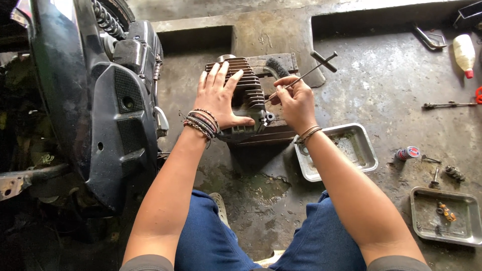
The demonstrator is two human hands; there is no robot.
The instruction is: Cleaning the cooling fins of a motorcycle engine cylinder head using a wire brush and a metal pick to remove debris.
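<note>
A finned metal engine cylinder [249, 93] lies on a wooden block [271, 131] on the concrete floor. My left hand [217, 98] rests flat on top of it, fingers spread, thumb along its side. My right hand [296, 100] pinches a thin metal rod with a T-shaped handle [314, 68], and the rod's tip points into the cylinder's side. Beaded bracelets circle my left wrist.
A black motorcycle [105, 100] stands at the left. A metal tray [351, 148] sits by my right forearm, another tray [444, 216] with small parts at the lower right. Valves, a spring, a small roll [407, 153], a white bottle [464, 54] and tools lie at the right.
</note>
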